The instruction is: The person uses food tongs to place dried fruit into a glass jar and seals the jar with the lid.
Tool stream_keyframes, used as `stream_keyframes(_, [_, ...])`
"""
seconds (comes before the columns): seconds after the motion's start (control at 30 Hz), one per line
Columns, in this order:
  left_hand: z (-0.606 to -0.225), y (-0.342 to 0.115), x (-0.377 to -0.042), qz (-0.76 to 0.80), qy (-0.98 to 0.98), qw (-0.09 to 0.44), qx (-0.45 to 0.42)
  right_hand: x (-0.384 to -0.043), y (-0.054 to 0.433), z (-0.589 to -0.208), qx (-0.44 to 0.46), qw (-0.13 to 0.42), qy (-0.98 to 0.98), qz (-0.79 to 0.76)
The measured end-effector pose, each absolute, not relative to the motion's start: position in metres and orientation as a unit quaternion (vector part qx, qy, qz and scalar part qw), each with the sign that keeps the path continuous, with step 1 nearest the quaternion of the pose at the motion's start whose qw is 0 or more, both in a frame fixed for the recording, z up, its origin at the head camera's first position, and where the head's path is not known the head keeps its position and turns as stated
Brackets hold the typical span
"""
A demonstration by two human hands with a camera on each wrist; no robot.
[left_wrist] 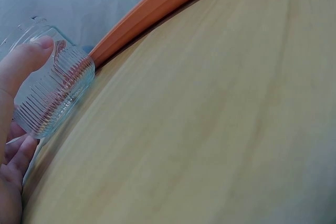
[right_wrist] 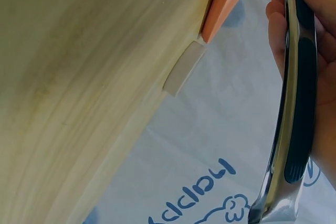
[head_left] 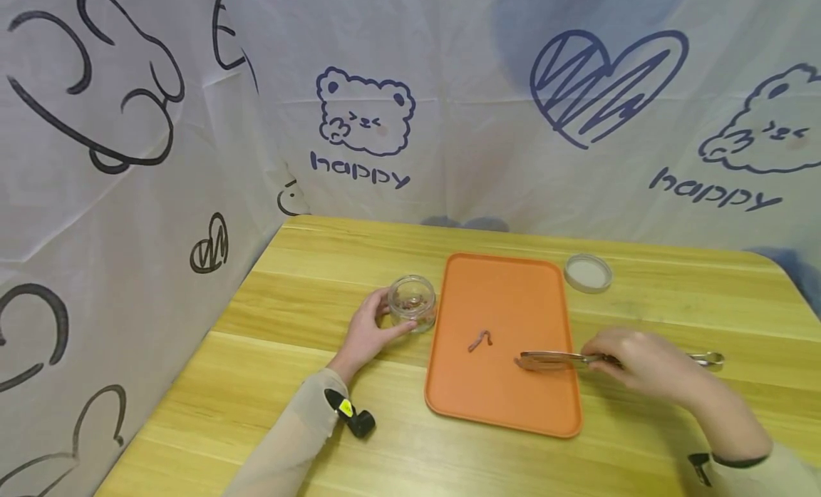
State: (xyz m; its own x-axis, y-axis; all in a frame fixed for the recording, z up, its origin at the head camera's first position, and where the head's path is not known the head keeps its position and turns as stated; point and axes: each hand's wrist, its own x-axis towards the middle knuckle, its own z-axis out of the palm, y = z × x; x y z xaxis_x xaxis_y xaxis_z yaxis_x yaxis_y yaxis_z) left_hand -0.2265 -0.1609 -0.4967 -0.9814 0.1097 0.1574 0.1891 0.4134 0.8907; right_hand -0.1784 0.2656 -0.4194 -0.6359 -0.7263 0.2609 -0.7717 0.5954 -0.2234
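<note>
My left hand holds a clear glass jar on the table, thumb on one side and fingers on the other. Ribbed sides show on the jar in the left wrist view, with reddish-brown pieces inside. In my right hand is a pair of metal tongs, gripped by dark-padded handles. Their tips reach over the orange tray, close to its surface; a brownish bit shows at the tips, but whether it is pinched I cannot tell. A thin, bent brown strip lies on the tray.
A round lid lies beyond the tray's far right corner. The wooden table meets a printed white cloth at the back and left. The jar stands close beside the tray's left rim.
</note>
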Motion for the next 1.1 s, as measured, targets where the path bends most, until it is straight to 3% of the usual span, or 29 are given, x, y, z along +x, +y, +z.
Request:
stream_keyframes(0.53, [-0.500, -0.162, -0.227, -0.534, -0.840, 0.041, -0.092, -0.183, 0.260, -0.415, 0.425, 0.093, -0.884, 0.172])
stream_keyframes(0.73, [-0.499, -0.161, -0.226, -0.537, -0.838, 0.040, -0.093, -0.192, 0.248, -0.401, 0.421, 0.123, -0.886, 0.154])
stream_keyframes(1.1, [-0.500, -0.161, -0.227, -0.536, -0.838, 0.042, -0.092, -0.218, 0.211, -0.373, 0.428, 0.130, -0.882, 0.146])
